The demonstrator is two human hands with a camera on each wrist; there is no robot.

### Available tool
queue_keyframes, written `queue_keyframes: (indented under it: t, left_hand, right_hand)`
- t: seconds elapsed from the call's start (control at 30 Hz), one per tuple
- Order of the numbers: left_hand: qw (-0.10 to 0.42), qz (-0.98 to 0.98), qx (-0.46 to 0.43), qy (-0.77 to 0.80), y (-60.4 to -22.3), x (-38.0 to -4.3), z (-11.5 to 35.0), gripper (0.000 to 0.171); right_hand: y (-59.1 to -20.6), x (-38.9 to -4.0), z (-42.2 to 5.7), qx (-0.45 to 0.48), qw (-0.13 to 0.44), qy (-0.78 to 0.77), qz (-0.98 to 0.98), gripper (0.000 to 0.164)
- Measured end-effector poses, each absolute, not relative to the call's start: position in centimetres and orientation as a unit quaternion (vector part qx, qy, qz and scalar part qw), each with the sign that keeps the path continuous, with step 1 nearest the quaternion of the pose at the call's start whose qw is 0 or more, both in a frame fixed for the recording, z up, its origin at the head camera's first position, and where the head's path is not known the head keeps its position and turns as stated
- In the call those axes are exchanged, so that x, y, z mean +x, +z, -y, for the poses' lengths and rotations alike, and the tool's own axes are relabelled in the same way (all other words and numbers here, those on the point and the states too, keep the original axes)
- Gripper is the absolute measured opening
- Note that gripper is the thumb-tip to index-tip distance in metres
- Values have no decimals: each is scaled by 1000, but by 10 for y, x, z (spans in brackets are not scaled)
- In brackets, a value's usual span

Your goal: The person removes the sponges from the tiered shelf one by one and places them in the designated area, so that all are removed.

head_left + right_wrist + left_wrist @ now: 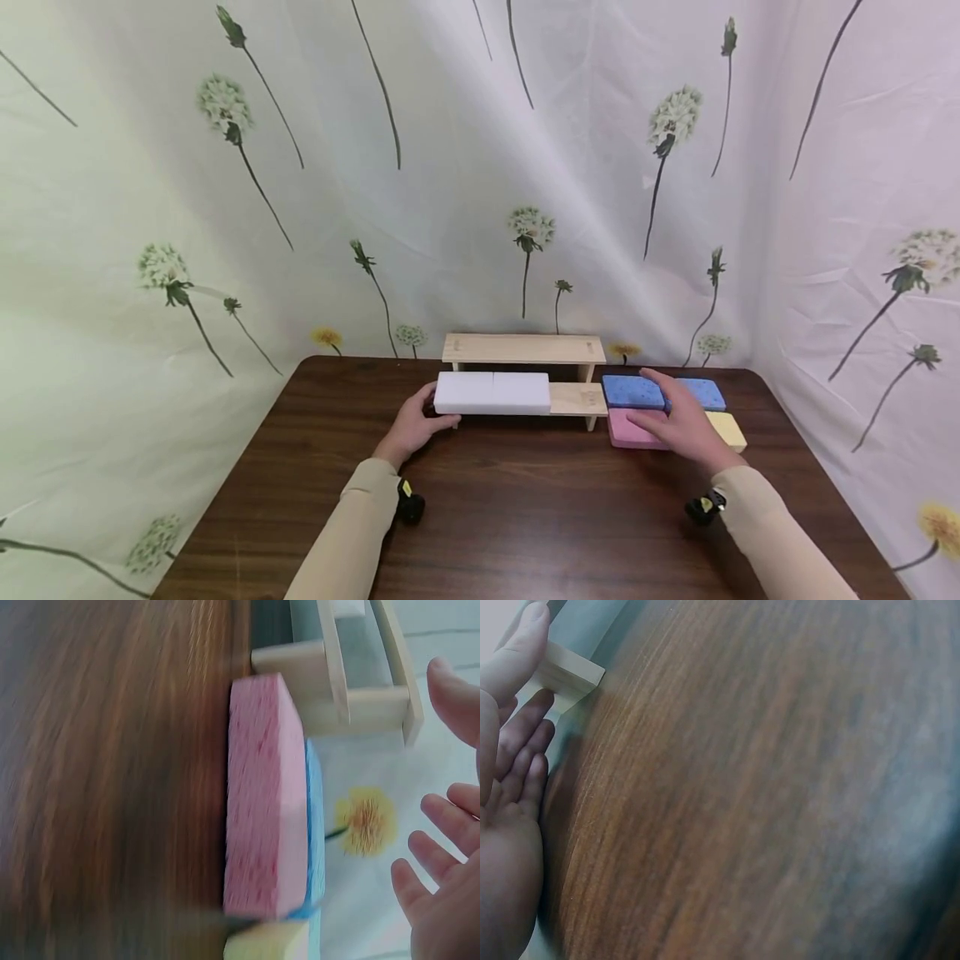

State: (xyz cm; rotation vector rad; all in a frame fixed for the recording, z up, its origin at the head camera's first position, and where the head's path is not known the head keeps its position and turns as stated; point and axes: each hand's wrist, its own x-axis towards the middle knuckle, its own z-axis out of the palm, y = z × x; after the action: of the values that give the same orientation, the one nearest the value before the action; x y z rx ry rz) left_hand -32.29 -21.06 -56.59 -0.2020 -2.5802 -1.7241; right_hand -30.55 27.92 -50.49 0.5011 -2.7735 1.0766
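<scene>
In the head view, my left hand [412, 427] is at the left end of two white rectangular blocks [492, 394] lying end to end on the lower step of a wooden two-tier rack [581, 400]. Its thumb is along the front, the fingers by the end; they look loosely extended in the left wrist view. My right hand [688, 427] hovers over several sponges right of the rack, thumb and fingers spread, holding nothing. Under it are a pink sponge [255, 795], a yellow sponge [726, 430] and two blue sponges [632, 391], partly hidden by the hand.
The rack's bare upper tier [525, 348] stands at the back of a dark wood table [517, 517]. Behind and beside the table hangs a white cloth [450, 192] printed with dandelions. Each wrist carries a small black camera [409, 505].
</scene>
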Motion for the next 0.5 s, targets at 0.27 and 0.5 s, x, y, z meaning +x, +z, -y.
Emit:
queue_keyframes:
  t: [0.27, 0.5]
  left_hand:
    - [12, 830, -62, -554, -565, -324, 210, 77]
    - [5, 833, -56, -551, -564, -324, 209, 78]
  right_hand:
    - [-500, -313, -242, 201, 59, 362, 908, 86]
    - [-496, -316, -215, 238, 50, 365, 898, 87]
